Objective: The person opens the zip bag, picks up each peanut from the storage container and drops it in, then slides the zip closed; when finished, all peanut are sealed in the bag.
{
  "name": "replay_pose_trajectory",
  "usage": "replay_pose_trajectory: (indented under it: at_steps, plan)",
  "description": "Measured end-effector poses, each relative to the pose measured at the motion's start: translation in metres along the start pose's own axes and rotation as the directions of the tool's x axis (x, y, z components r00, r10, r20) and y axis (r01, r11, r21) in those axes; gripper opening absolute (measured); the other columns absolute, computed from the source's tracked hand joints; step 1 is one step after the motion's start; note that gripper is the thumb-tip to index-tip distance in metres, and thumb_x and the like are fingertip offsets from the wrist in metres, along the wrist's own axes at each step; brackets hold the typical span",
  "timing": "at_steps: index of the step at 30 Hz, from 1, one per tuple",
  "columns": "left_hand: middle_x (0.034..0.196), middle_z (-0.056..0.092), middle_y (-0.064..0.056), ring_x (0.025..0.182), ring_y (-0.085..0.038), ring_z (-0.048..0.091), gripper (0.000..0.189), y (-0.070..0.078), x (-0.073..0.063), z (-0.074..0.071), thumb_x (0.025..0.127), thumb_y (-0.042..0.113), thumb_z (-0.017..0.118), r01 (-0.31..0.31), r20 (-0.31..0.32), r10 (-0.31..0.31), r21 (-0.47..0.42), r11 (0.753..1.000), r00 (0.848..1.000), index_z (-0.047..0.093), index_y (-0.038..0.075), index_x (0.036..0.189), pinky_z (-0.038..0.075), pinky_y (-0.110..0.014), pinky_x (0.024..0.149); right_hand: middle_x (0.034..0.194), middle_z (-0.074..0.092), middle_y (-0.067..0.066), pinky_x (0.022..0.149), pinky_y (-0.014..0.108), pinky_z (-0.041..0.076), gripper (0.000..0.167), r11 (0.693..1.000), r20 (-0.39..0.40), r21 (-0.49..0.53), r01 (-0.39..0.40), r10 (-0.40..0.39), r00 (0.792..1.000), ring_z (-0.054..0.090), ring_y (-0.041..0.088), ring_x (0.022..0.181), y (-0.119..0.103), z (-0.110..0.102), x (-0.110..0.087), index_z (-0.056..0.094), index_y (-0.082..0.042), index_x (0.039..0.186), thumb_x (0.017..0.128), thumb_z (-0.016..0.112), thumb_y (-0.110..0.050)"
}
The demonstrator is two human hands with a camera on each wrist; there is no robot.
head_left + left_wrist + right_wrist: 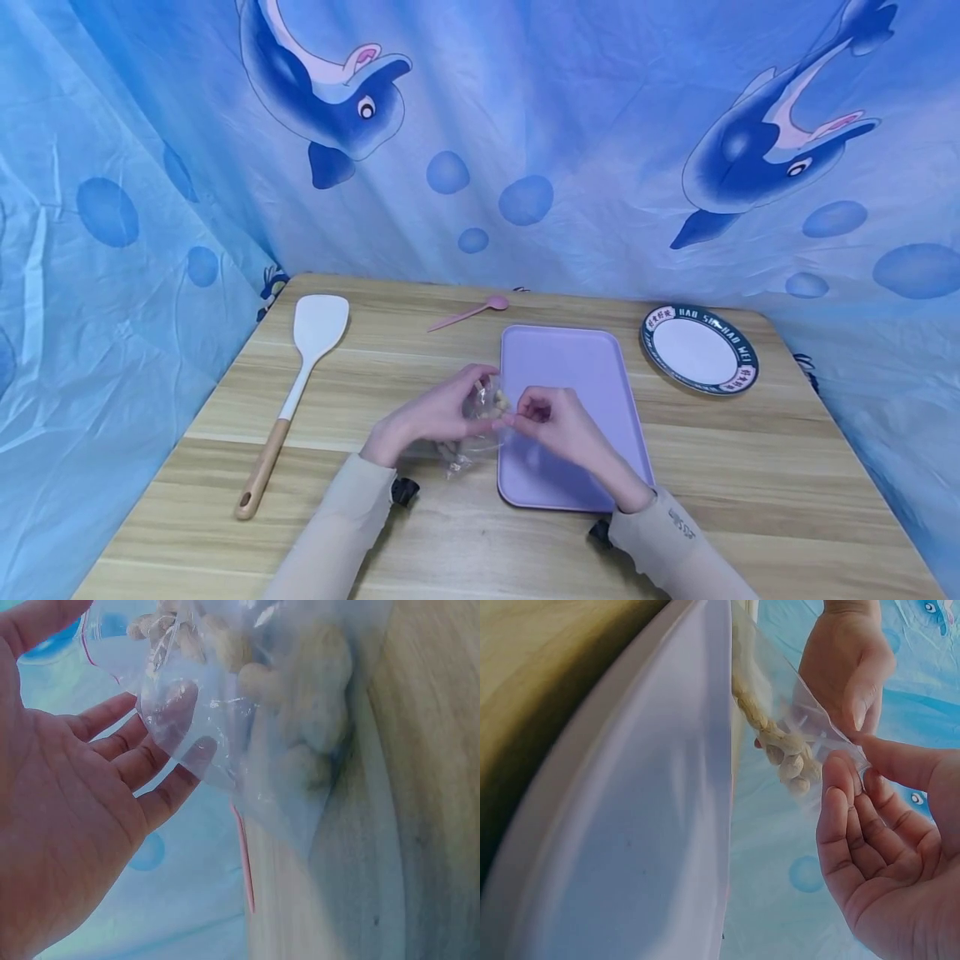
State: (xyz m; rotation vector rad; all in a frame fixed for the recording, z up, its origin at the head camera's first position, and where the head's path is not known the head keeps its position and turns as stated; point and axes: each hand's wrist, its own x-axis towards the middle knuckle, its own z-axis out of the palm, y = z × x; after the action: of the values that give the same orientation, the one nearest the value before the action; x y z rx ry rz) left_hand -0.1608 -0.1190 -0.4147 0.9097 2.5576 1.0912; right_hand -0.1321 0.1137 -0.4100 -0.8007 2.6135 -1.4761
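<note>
A clear plastic bag (pixel 467 454) with peanuts (pixel 786 754) inside is held up over the left edge of the lilac tray (pixel 566 358). My left hand (pixel 442 410) holds the bag from its left side, thumb near the bag's edge and several fingers behind the plastic. Between thumb and index finger, my right hand (pixel 561 425) pinches the bag's edge, close to the left thumb. In the left wrist view, unshelled peanuts (pixel 319 690) show through the plastic, and a red line runs along one edge.
A white spatula (pixel 321 325) with a wooden handle lies at the left. Behind the bag is a small pink spoon (pixel 495 303). A white plate (pixel 693 350) with a dark patterned rim sits at the back right. Dolphin-printed cloth (pixel 480 125) hangs behind the wooden table (pixel 750 500).
</note>
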Motion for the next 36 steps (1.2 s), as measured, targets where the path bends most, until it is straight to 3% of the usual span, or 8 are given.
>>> replay_pose_trajectory:
  at_steps: [11, 18, 26, 33, 36]
  plan:
    - [0.117, 0.056, -0.002, 0.087, -0.013, 0.059, 0.073, 0.002, 0.000, -0.005, 0.088, 0.024, 0.077, -0.003, -0.030, 0.001, -0.068, 0.998, 1.000, 0.039, 0.004, 0.147, 0.053, -0.033, 0.076, 0.075, 0.068, 0.001, 0.062, 0.027, 0.053, 0.007, 0.999, -0.030, 0.032, 0.028, -0.027, 0.999, 0.061, 0.013, 0.068, -0.002, -0.004, 0.000, 0.071, -0.008, 0.083, 0.090, 0.074, -0.009]
    - [0.117, 0.059, -0.002, 0.087, -0.010, 0.061, 0.074, 0.001, 0.000, -0.008, 0.089, 0.026, 0.077, 0.003, -0.049, -0.007, -0.090, 0.996, 0.999, 0.039, 0.004, 0.148, 0.053, -0.033, 0.081, 0.078, 0.070, 0.008, 0.061, 0.027, 0.052, 0.007, 0.999, -0.042, 0.046, 0.011, -0.009, 0.999, 0.065, 0.023, 0.069, -0.003, -0.008, 0.001, 0.073, -0.003, 0.089, 0.092, 0.071, -0.009]
    - [0.110, 0.065, 0.000, 0.095, -0.018, 0.063, 0.074, 0.001, -0.002, -0.014, 0.086, 0.028, 0.079, -0.009, -0.058, -0.001, -0.162, 0.987, 0.998, 0.041, 0.007, 0.147, 0.052, -0.037, 0.085, 0.080, 0.071, 0.007, 0.064, 0.027, 0.053, 0.005, 0.997, -0.064, 0.068, 0.025, -0.021, 0.998, 0.067, 0.028, 0.073, -0.006, -0.010, 0.002, 0.072, -0.003, 0.089, 0.092, 0.070, -0.006]
    - [0.105, 0.070, 0.000, 0.092, -0.016, 0.066, 0.059, 0.005, -0.003, -0.017, 0.086, 0.027, 0.079, -0.031, -0.040, 0.022, -0.251, 0.968, 0.999, 0.053, 0.009, 0.136, 0.054, -0.037, 0.083, 0.083, 0.072, 0.004, 0.069, 0.027, 0.055, 0.008, 0.992, -0.073, 0.121, 0.028, -0.019, 0.997, 0.069, 0.036, 0.079, -0.006, -0.010, 0.004, 0.073, -0.003, 0.090, 0.092, 0.071, -0.011]
    - [0.107, 0.070, -0.002, 0.095, -0.017, 0.066, 0.052, 0.006, -0.003, -0.018, 0.087, 0.024, 0.079, -0.023, -0.028, 0.016, -0.285, 0.958, 0.999, 0.058, 0.007, 0.131, 0.054, -0.037, 0.086, 0.083, 0.072, 0.004, 0.071, 0.028, 0.056, 0.008, 0.989, -0.059, 0.147, 0.028, -0.019, 0.998, 0.070, 0.031, 0.080, -0.006, -0.010, 0.005, 0.073, -0.003, 0.091, 0.092, 0.071, -0.011]
